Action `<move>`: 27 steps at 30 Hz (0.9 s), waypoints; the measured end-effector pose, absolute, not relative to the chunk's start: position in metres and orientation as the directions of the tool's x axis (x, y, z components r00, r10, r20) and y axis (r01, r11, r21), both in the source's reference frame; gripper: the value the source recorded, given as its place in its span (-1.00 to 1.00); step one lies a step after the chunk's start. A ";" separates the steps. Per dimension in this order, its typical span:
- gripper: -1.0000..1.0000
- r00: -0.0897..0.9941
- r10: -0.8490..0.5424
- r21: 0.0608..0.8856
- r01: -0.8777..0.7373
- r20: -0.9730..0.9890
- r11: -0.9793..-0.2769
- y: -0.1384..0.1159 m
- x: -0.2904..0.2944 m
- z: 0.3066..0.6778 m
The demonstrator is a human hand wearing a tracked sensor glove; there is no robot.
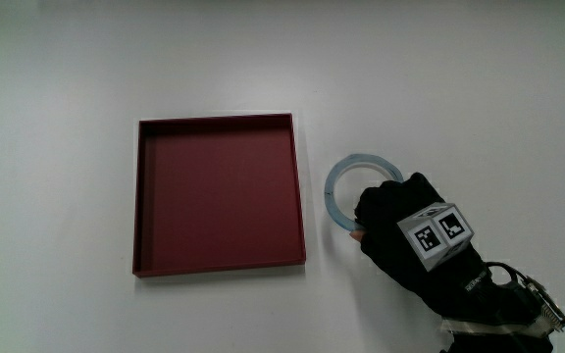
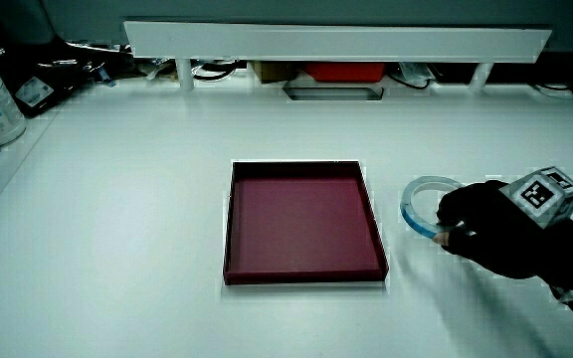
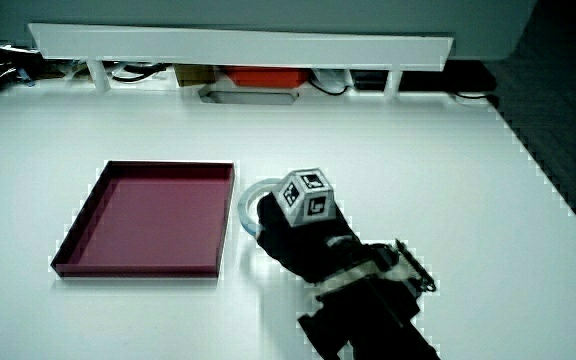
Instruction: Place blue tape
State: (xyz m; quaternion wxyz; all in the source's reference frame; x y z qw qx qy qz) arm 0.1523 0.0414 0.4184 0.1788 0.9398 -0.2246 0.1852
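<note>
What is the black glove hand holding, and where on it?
The hand has its grip on the blue tape ring, at the part of the rim nearest the person. The ring lies on the table beside the red tray.

Counted on the desk (image 1: 67, 59): one shallow red tray (image 1: 220, 195); one ring of blue tape (image 1: 346, 176); one black-gloved hand (image 1: 410, 230), bearing one patterned cube (image 1: 435, 233).
</note>
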 end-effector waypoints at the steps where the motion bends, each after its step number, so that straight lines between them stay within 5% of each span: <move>1: 0.00 0.835 -0.347 0.267 -0.483 0.427 -0.834 0.043 0.154 0.423; 27: 0.00 0.876 -0.239 0.369 -0.406 0.420 -0.836 0.051 0.182 0.479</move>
